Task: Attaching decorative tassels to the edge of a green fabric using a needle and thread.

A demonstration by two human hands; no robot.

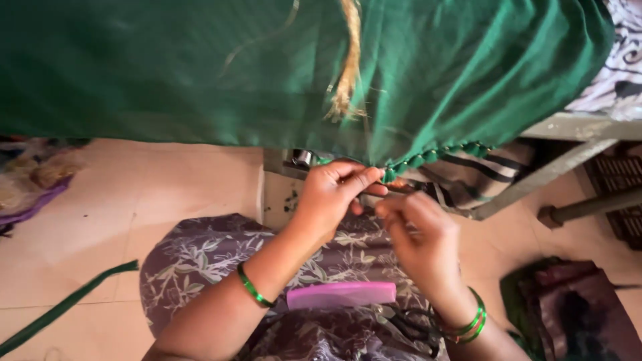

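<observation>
A wide green cloth [200, 67] hangs across the top of the head view, with a row of small green knotted beads [435, 156] along its lower edge. My left hand [332, 194] pinches that edge between thumb and fingers, right at the end of the bead row. My right hand [421, 237] is just below and to the right, fingers curled close to the same spot; what it holds is too small to see. A frayed golden tassel [348, 60] hangs down over the cloth. Both wrists wear green bangles.
A pink comb [341, 294] and black scissors [414, 327] lie on my floral-patterned lap. A grey metal frame [535, 177] slants at right. Dark cloth [575, 307] sits at lower right, a green strip [60, 307] on the tiled floor at left.
</observation>
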